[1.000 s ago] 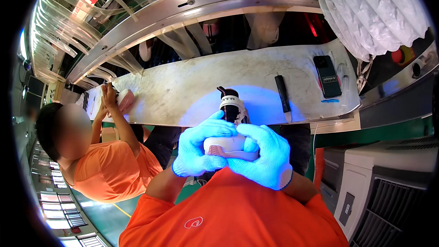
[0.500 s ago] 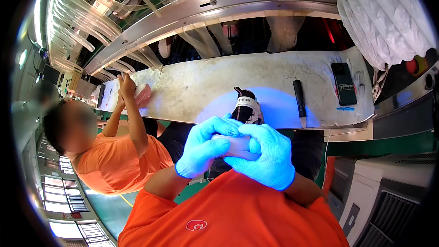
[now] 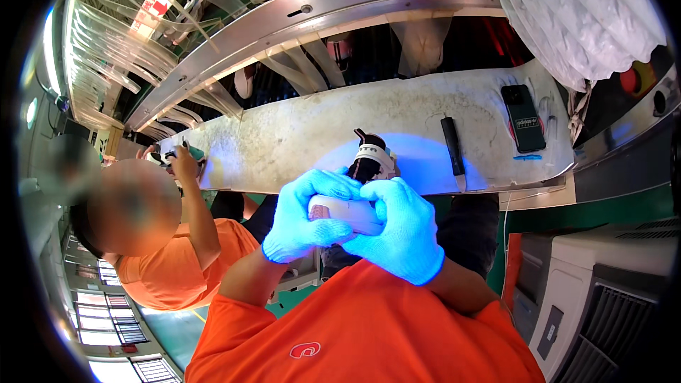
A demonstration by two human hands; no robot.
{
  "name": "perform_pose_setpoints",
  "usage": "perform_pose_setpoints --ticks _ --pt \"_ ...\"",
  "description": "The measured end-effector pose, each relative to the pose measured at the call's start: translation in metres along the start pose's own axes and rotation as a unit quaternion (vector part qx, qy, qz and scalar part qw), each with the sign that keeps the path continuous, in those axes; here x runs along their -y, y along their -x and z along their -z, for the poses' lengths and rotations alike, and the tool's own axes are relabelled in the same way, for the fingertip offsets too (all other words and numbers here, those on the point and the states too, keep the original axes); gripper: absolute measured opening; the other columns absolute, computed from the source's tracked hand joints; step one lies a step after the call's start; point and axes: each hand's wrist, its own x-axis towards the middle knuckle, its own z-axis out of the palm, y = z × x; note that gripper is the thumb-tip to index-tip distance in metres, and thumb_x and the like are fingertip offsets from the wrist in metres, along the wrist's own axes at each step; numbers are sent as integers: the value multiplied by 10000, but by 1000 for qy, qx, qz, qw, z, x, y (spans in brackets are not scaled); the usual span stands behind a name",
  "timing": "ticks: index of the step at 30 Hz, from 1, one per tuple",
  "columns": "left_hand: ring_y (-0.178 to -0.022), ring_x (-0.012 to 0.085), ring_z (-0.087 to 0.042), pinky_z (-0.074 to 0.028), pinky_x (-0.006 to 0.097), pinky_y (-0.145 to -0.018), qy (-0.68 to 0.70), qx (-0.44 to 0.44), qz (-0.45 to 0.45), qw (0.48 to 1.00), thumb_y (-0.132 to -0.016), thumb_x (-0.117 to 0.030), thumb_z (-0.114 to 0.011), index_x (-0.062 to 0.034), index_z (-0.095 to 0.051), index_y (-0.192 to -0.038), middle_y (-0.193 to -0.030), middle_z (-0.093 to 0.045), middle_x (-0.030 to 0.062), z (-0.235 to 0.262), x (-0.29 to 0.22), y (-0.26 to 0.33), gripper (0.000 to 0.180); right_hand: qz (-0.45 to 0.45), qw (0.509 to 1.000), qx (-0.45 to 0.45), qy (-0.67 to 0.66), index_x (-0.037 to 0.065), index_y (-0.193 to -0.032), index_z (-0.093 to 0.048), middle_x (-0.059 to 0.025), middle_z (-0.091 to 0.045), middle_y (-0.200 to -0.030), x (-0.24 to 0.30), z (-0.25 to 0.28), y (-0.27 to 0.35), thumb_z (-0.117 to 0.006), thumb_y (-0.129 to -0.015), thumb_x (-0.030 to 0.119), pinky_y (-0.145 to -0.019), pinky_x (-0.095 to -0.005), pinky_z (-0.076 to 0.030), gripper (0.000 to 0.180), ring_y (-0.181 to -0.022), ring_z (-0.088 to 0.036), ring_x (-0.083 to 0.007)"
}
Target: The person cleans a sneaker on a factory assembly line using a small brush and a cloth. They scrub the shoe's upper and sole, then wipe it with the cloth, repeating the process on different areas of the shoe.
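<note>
Both my hands wear knit gloves that look bright blue under the light. Between them is a black and white sneaker (image 3: pixel 372 162), its heel and collar toward the bench and its pale toe toward me. My left hand (image 3: pixel 303 214) wraps around the left side of the toe, with the thumb along the near edge. Around the right side close the fingers of my right hand (image 3: pixel 403 230), thumb on top. A pinkish patch shows on the toe beside my left fingers. The gloves hide the middle of the shoe.
A pale worn bench (image 3: pixel 298 120) runs across in front. On it lie a black-handled knife (image 3: pixel 452 145) and a dark phone (image 3: pixel 523 119). Behind is a metal-railed conveyor (image 3: pixel 340 7) with clear strips and shoes. At left sits a co-worker (image 3: pixel 191 262); a white duct (image 3: pixel 582 21) hangs at right.
My left hand has shifted on the sneaker, baring more of its toe and the pinkish patch. The co-worker's hands have moved, and a dark green and white item is now at them. The view shifted slightly.
</note>
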Motion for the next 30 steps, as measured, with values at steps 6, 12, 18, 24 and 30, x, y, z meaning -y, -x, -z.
perform_pose_setpoints --ticks 6,12,18,24,30 --pt "-1246 294 -737 -571 476 -1117 -72 9 24 997 -773 -191 -1008 -6 -706 -1165 -1293 -775 203 11 -11 7 528 17 1000 -15 5 86 -1221 -680 -111 -713 -1050 -3 -15 -4 -1074 -651 246 -745 -399 -623 711 -852 -742 -274" --pt "-1313 312 -714 -563 488 -1141 -82 -23 53 995 -772 -201 -1016 -8 -683 -1116 -1258 -772 190 15 -17 12 516 -25 997 -46 -52 63 -1173 -653 -101 -664 -1078 -12 -18 21 -1082 -659 204 -765 -394 -622 684 -865 -729 -252" --pt "-1347 331 -699 -549 497 -1160 -84 -49 51 994 -764 -237 -1029 -10 -688 -1083 -1206 -771 173 16 -13 17 519 -41 994 -47 -86 46 -1108 -639 -99 -646 -1052 -29 -21 50 -1048 -721 135 -710 -359 -602 570 -840 -710 -226" --pt "-1320 344 -710 -547 508 -1155 -91 -41 42 994 -767 -224 -1019 -16 -687 -1072 -1179 -771 169 15 -15 14 497 -9 991 -31 -133 53 -1062 -643 -105 -645 -1006 -27 -22 47 -1046 -751 155 -650 -372 -596 519 -823 -714 -245" --pt "-1292 346 -715 -546 512 -1146 -90 -26 37 995 -761 -196 -1007 -21 -683 -1080 -1171 -767 167 28 -11 11 487 -25 990 -14 -137 66 -1223 -653 -121 -667 -1052 -35 -27 37 -1036 -738 148 -725 -408 -616 623 -895 -736 -271"
